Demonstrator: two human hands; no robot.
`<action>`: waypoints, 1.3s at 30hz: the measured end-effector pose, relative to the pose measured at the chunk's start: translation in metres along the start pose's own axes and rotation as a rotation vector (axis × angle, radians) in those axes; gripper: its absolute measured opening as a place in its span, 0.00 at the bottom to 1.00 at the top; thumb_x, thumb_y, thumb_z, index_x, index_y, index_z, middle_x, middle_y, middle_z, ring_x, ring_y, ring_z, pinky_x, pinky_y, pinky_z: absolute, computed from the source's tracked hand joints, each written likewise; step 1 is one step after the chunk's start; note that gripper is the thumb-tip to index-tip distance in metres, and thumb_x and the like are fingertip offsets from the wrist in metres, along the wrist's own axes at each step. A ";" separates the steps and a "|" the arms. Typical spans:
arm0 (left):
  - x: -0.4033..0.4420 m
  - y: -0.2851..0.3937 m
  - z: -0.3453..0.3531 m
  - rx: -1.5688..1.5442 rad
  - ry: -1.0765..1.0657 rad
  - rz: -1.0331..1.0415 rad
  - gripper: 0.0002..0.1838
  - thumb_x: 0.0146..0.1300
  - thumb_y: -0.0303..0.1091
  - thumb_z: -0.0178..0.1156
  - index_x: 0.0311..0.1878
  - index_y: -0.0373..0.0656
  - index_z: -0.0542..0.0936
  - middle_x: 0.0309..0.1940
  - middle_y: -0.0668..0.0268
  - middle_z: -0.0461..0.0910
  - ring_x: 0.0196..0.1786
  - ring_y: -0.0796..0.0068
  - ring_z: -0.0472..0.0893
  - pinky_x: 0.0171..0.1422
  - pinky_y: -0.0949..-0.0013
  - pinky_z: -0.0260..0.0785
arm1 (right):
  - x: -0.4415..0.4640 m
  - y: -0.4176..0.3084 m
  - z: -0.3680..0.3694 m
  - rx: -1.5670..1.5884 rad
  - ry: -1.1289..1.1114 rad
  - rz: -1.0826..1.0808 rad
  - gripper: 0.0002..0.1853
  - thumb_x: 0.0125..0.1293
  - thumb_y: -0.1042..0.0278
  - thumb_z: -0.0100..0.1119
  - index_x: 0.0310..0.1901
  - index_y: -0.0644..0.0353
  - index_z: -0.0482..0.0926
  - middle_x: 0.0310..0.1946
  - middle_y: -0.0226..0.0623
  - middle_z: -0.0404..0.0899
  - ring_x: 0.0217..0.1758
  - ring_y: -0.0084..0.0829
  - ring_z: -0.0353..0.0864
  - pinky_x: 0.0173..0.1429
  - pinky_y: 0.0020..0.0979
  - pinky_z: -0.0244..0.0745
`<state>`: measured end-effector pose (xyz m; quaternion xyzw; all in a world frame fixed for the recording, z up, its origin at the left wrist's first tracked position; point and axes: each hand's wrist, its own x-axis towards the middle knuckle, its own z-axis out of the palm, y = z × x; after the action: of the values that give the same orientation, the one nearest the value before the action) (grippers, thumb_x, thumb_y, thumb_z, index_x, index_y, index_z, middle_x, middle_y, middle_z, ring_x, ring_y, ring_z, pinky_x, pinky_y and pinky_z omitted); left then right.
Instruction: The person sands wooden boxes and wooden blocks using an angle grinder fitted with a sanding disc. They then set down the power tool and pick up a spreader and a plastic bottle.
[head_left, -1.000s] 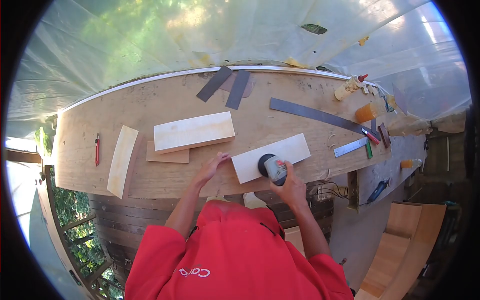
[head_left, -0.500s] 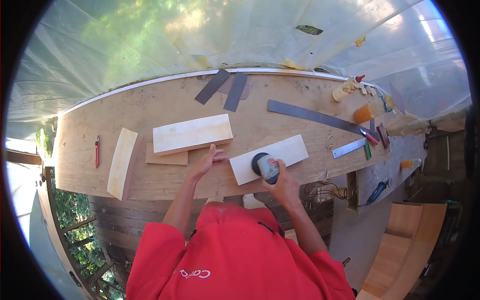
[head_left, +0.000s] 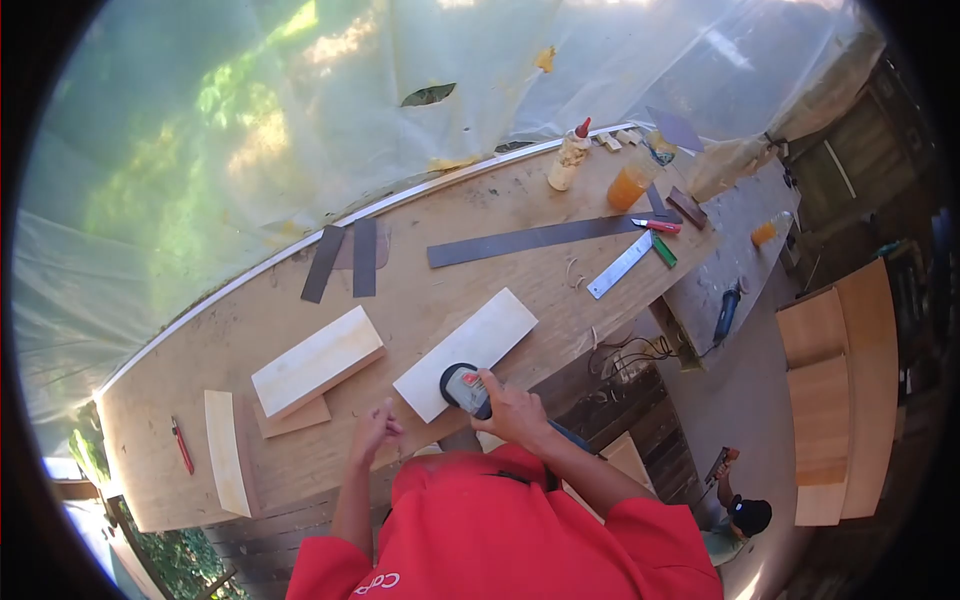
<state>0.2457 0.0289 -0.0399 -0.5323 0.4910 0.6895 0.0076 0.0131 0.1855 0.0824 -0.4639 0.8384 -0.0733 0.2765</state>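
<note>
My right hand (head_left: 516, 412) grips a palm sander (head_left: 467, 391), its round dark pad resting on the near-left part of a pale wooden block (head_left: 480, 335). My left hand (head_left: 377, 430) is empty at the bench's front edge, just left of that block, with fingers loosely bent and partly apart. Another pale block (head_left: 318, 360) lies further left, over a thin brown wooden piece (head_left: 295, 417). Beyond it stands a curved wooden block (head_left: 226, 455).
Sandpaper strips (head_left: 364, 258), a long dark strip (head_left: 520, 243), a metal square (head_left: 620, 266), a red knife (head_left: 656, 226), a glue bottle (head_left: 568, 160) and an orange jar (head_left: 628, 187) lie along the workbench (head_left: 240, 320). A person (head_left: 745, 520) holding a tool is at lower right.
My view has turned right, so the bench appears slanted. The sander has moved toward the block's near-left side. My left hand has drawn back from the blocks, and another person has come into view.
</note>
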 end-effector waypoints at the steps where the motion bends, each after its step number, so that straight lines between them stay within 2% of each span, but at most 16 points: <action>1: -0.010 0.000 0.016 -0.021 0.002 -0.008 0.27 0.67 0.58 0.55 0.41 0.37 0.72 0.26 0.58 0.81 0.28 0.71 0.83 0.29 0.73 0.75 | 0.003 0.011 -0.008 -0.007 0.022 0.024 0.46 0.51 0.45 0.66 0.70 0.50 0.58 0.38 0.54 0.79 0.41 0.54 0.83 0.46 0.50 0.77; 3: -0.019 -0.001 0.046 -0.031 0.004 -0.010 0.27 0.65 0.56 0.58 0.43 0.36 0.71 0.28 0.57 0.81 0.28 0.70 0.83 0.30 0.73 0.76 | 0.013 0.036 -0.023 -0.001 0.082 0.061 0.45 0.50 0.45 0.66 0.69 0.49 0.58 0.37 0.55 0.80 0.42 0.56 0.82 0.47 0.50 0.76; 5: -0.017 -0.004 0.064 -0.141 0.018 0.037 0.25 0.64 0.48 0.63 0.48 0.34 0.69 0.32 0.55 0.81 0.29 0.68 0.84 0.32 0.71 0.78 | 0.024 0.061 -0.032 0.006 0.116 0.107 0.46 0.49 0.45 0.67 0.68 0.49 0.58 0.38 0.55 0.81 0.44 0.56 0.82 0.48 0.51 0.76; 9: -0.009 -0.019 0.073 -0.207 0.038 0.127 0.22 0.65 0.40 0.64 0.50 0.33 0.68 0.34 0.55 0.81 0.32 0.66 0.84 0.36 0.70 0.80 | 0.041 0.101 -0.072 0.055 0.185 0.220 0.46 0.47 0.45 0.68 0.66 0.50 0.58 0.41 0.55 0.81 0.47 0.56 0.81 0.51 0.51 0.75; 11: -0.008 -0.020 0.072 -0.232 0.028 0.128 0.19 0.66 0.35 0.62 0.51 0.33 0.67 0.35 0.53 0.81 0.35 0.65 0.84 0.38 0.69 0.81 | 0.050 0.126 -0.085 0.078 0.205 0.259 0.45 0.47 0.45 0.68 0.66 0.50 0.58 0.41 0.55 0.81 0.47 0.56 0.81 0.51 0.51 0.75; 17: -0.014 -0.016 0.058 -0.346 -0.092 0.034 0.15 0.69 0.30 0.56 0.52 0.35 0.64 0.43 0.49 0.79 0.44 0.58 0.83 0.49 0.62 0.80 | 0.045 0.172 -0.105 0.238 0.383 0.357 0.43 0.48 0.47 0.66 0.64 0.51 0.59 0.39 0.55 0.82 0.45 0.56 0.81 0.51 0.47 0.75; 20: -0.020 -0.009 0.054 -0.385 -0.138 0.003 0.14 0.69 0.29 0.55 0.52 0.36 0.63 0.45 0.47 0.78 0.48 0.55 0.82 0.54 0.58 0.78 | 0.030 0.181 -0.103 0.579 0.507 0.360 0.45 0.46 0.47 0.69 0.65 0.51 0.58 0.34 0.49 0.84 0.45 0.55 0.82 0.49 0.45 0.75; 23: -0.026 0.005 0.055 -0.329 -0.110 -0.065 0.14 0.69 0.30 0.55 0.52 0.35 0.64 0.45 0.47 0.78 0.50 0.55 0.81 0.55 0.58 0.77 | 0.022 0.178 -0.087 0.513 0.520 0.345 0.44 0.47 0.47 0.69 0.65 0.50 0.59 0.34 0.49 0.84 0.45 0.54 0.82 0.49 0.45 0.75; 24: -0.025 0.005 0.054 -0.320 -0.103 -0.069 0.14 0.69 0.30 0.55 0.52 0.35 0.64 0.45 0.47 0.78 0.50 0.55 0.81 0.55 0.58 0.77 | 0.012 0.158 -0.103 0.580 0.364 0.407 0.44 0.47 0.49 0.70 0.64 0.50 0.60 0.44 0.53 0.80 0.50 0.55 0.80 0.51 0.45 0.74; 25: -0.022 0.003 0.052 -0.259 -0.123 -0.043 0.15 0.69 0.31 0.55 0.51 0.35 0.64 0.46 0.47 0.78 0.50 0.56 0.81 0.55 0.59 0.77 | 0.013 0.152 -0.094 0.588 0.355 0.406 0.44 0.47 0.49 0.70 0.64 0.50 0.60 0.44 0.53 0.80 0.50 0.55 0.80 0.51 0.45 0.74; 27: -0.020 0.005 0.051 -0.211 -0.124 -0.022 0.15 0.69 0.31 0.56 0.51 0.35 0.65 0.47 0.46 0.78 0.50 0.56 0.82 0.55 0.60 0.77 | 0.015 0.135 -0.080 0.336 0.433 0.232 0.44 0.47 0.48 0.69 0.65 0.48 0.59 0.43 0.53 0.81 0.49 0.56 0.80 0.52 0.48 0.75; 30: -0.020 0.009 0.043 -0.142 -0.195 -0.024 0.16 0.68 0.31 0.56 0.53 0.34 0.65 0.48 0.47 0.78 0.50 0.60 0.82 0.54 0.64 0.76 | 0.024 0.108 -0.068 0.242 0.279 0.195 0.44 0.48 0.47 0.68 0.66 0.48 0.59 0.41 0.54 0.81 0.47 0.57 0.81 0.51 0.51 0.75; 32: -0.019 0.008 0.037 -0.026 -0.338 0.117 0.17 0.68 0.31 0.56 0.54 0.32 0.67 0.47 0.50 0.80 0.48 0.64 0.82 0.53 0.67 0.76 | 0.030 0.093 -0.059 0.160 0.220 0.142 0.43 0.48 0.48 0.68 0.66 0.49 0.59 0.40 0.54 0.81 0.46 0.57 0.81 0.51 0.51 0.75; 33: -0.018 0.009 0.029 0.114 -0.342 0.076 0.17 0.68 0.32 0.56 0.54 0.32 0.70 0.44 0.54 0.81 0.46 0.68 0.82 0.51 0.69 0.76 | 0.033 0.086 -0.054 0.111 0.200 0.133 0.44 0.48 0.48 0.68 0.66 0.49 0.59 0.40 0.54 0.81 0.46 0.57 0.81 0.51 0.52 0.75; 36: -0.010 0.002 0.012 0.225 -0.123 0.185 0.14 0.69 0.33 0.55 0.52 0.33 0.73 0.41 0.58 0.82 0.43 0.71 0.82 0.48 0.70 0.75 | 0.036 0.068 -0.046 0.034 0.152 0.117 0.44 0.49 0.48 0.67 0.66 0.49 0.58 0.39 0.55 0.81 0.46 0.57 0.81 0.51 0.52 0.75; 39: -0.013 0.011 0.003 -0.022 0.128 0.313 0.12 0.71 0.35 0.53 0.48 0.35 0.75 0.39 0.60 0.83 0.40 0.73 0.82 0.45 0.72 0.74 | 0.028 0.056 -0.033 0.029 0.125 0.084 0.44 0.50 0.48 0.66 0.67 0.49 0.57 0.39 0.56 0.81 0.46 0.57 0.81 0.51 0.52 0.75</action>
<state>0.2438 0.0320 -0.0230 -0.4923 0.5598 0.6524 -0.1368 -0.0574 0.1896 0.0777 -0.4190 0.8715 -0.1024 0.2332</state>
